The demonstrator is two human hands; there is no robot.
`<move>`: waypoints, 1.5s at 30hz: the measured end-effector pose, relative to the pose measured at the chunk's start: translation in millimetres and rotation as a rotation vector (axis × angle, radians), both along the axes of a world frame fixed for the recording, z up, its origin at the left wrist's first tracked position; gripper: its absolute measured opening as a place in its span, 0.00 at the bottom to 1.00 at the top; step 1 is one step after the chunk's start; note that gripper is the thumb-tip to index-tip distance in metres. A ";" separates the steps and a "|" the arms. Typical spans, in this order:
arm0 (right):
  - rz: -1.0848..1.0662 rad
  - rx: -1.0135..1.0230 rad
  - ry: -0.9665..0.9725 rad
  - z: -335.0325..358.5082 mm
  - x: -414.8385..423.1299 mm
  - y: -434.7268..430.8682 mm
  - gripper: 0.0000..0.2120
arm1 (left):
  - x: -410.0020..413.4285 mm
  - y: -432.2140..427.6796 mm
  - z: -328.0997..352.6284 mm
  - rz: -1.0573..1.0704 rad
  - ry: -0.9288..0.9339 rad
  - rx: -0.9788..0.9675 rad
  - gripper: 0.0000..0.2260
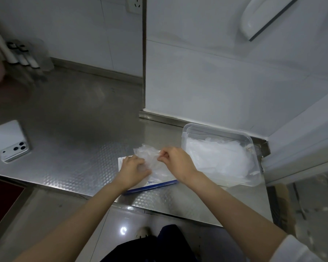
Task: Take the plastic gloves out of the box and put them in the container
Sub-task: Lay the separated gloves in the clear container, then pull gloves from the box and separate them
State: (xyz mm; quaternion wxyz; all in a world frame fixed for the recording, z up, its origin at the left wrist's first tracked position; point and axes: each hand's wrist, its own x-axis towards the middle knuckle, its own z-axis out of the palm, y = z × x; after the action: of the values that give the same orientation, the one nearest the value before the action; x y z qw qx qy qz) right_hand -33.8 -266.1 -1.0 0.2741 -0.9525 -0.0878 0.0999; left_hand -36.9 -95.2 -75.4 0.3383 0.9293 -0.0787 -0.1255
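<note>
Head view: single wide-angle camera, worn high, facing forward and steeply down. Box [159,182] sits just below frame centre, at arm's reach; steel counter [68,114] spreads left of the box, tiled wall [216,82] beyond it, floor [121,224] nearer than it.

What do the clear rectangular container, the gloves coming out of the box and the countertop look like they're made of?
Clear rectangular container: rigid transparent plastic, glossy rim, contents visible through walls. Thin translucent gloves: filmy plastic, crumpled and see-through. Grey countertop: likely stainless steel, embossed pattern, dull reflections.
</note>
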 end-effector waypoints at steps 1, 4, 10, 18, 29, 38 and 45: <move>-0.011 0.020 0.005 0.0 0.2 -0.4 0.07 | 1.3 1.4 -0.3 0.026 0.004 -0.048 0.12; -0.036 0.058 0.001 2.5 -0.9 -1.6 0.08 | -0.2 2.7 0.3 0.055 0.003 -0.023 0.15; -0.057 0.036 -0.061 3.5 -5.0 -4.2 0.09 | 0.8 -2.1 2.7 0.059 -0.003 0.117 0.22; -0.156 0.091 -0.100 11.8 -5.9 -14.9 0.09 | 0.4 -1.3 3.1 0.017 0.041 0.187 0.23; 0.241 -0.196 -0.315 13.6 -8.8 -17.3 0.13 | -10.1 -13.0 18.3 0.040 0.020 0.165 0.16; 0.186 -0.174 -0.210 17.9 -12.9 -20.4 0.13 | -18.0 -37.7 35.2 0.094 -0.320 -0.210 0.06; 0.058 -0.067 -0.230 17.1 -18.2 -18.9 0.13 | -15.1 -24.2 17.3 0.078 -0.264 0.011 0.07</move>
State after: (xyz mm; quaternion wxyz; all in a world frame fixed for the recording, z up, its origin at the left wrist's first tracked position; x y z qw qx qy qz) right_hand -52.0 -284.9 16.1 0.2274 -0.9633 -0.1428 0.0009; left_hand -52.0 -119.4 -58.1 0.3247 0.9419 -0.0856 0.0107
